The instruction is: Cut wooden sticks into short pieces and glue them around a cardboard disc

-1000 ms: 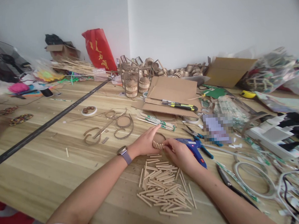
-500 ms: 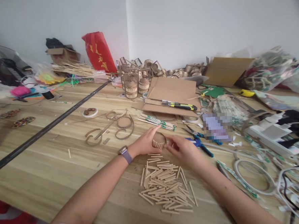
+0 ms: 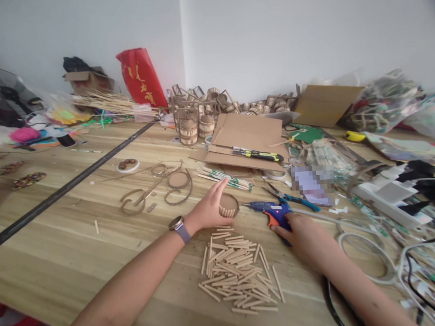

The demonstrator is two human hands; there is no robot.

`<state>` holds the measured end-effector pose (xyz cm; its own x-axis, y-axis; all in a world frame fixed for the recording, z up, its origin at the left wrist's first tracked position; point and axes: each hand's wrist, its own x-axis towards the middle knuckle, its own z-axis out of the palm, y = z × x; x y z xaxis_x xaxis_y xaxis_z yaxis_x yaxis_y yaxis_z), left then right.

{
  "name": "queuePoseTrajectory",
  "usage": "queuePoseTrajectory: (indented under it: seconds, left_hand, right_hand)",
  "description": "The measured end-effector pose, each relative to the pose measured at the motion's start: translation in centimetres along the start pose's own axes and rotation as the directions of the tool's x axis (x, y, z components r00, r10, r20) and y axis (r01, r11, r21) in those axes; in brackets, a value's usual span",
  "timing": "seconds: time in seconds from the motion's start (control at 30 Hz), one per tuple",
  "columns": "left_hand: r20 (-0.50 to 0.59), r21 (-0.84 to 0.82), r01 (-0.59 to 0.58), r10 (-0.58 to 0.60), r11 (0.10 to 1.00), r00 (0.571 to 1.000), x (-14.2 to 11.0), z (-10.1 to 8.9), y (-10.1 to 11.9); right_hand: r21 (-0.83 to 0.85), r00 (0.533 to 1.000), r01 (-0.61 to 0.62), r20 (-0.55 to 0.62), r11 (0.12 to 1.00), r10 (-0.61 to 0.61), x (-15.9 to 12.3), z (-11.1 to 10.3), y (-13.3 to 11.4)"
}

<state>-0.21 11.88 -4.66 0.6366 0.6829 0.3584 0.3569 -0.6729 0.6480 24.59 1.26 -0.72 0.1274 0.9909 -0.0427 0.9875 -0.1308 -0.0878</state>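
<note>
My left hand (image 3: 207, 207), with a watch on its wrist, curls round the left side of a small round basket (image 3: 229, 205). The basket has a cardboard base, a dark rim and short wooden sticks standing along its near edge. My right hand (image 3: 310, 236) grips the handle of a blue hot glue gun (image 3: 277, 212) with an orange trigger. Its nozzle points left at the basket, a little apart from it. Just below my left hand lies a loose pile of short wooden sticks (image 3: 239, 270).
Blue-handled pliers (image 3: 303, 201) lie behind the glue gun. Cardboard sheets (image 3: 248, 131) bear utility knives (image 3: 257, 154). Finished little baskets (image 3: 188, 130) stand farther back. A white power strip (image 3: 389, 199) and tangled cords are at the right; a black bar (image 3: 74, 179) crosses the left.
My right hand has left the basket's edge, moved right and taken hold of the glue gun, whose nozzle now faces the basket. My left hand stays at the basket.
</note>
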Motion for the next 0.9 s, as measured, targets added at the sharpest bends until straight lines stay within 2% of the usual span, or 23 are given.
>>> queuePoseTrajectory:
  seconds: [0.13,0.2,0.27,0.33,0.37,0.4,0.43,0.5,0.6,0.73,0.9]
  left_hand:
    - [0.0,0.043,-0.009,0.009,0.999,1.0,0.0,-0.1,0.1]
    - [-0.003,0.041,-0.008,0.008,0.999,1.0,0.0,-0.1,0.1]
    - [-0.006,0.028,-0.01,0.01,1.0,1.0,0.0,-0.1,0.0]
    - [-0.009,0.014,-0.007,0.008,1.0,1.0,0.0,0.0,-0.1]
    - [-0.009,0.008,-0.005,0.005,1.0,1.0,0.0,0.0,-0.1]
    - [-0.008,0.003,-0.001,0.001,1.0,1.0,0.0,0.0,-0.1]
    - [-0.007,-0.003,0.003,-0.003,1.0,1.0,0.0,0.0,-0.1]
    - [-0.005,-0.012,0.011,-0.011,1.0,1.0,0.1,-0.1,0.0]
    - [-0.002,-0.012,0.024,-0.024,1.0,1.0,0.1,-0.2,0.0]
    - [-0.001,-0.013,0.042,-0.042,0.999,0.999,0.2,-0.2,-0.1]
    - [-0.002,-0.043,0.028,-0.028,0.999,1.0,0.3,-0.1,-0.3]
  right_hand:
    - [0.265,0.999,-0.003,-0.034,0.964,0.012,0.6,0.1,0.8]
    - [0.458,0.999,-0.018,-0.037,0.889,0.039,0.6,-0.4,0.8]
    - [0.71,0.996,-0.045,-0.018,0.703,0.083,0.3,-0.8,0.3]
    - [0.901,0.996,-0.07,0.04,0.428,0.08,0.0,-0.9,-0.3]
    - [0.945,0.996,-0.084,0.068,0.315,0.062,-0.2,-0.9,-0.6]
    - [0.964,0.995,-0.1,0.093,0.248,0.038,-0.3,-0.7,-0.8]
    - [0.967,0.993,-0.116,0.116,0.226,0.013,-0.4,-0.6,-1.0]
    - [0.955,0.987,-0.142,0.156,0.262,-0.032,-0.4,-0.3,-1.1]
    - [0.911,0.981,-0.142,0.182,0.388,-0.069,-0.3,0.0,-1.0]
    - [0.794,0.995,0.004,0.057,0.608,-0.081,-0.2,0.3,-0.9]
    - [0.684,0.977,0.177,-0.036,0.708,-0.21,-0.2,0.5,-1.2]
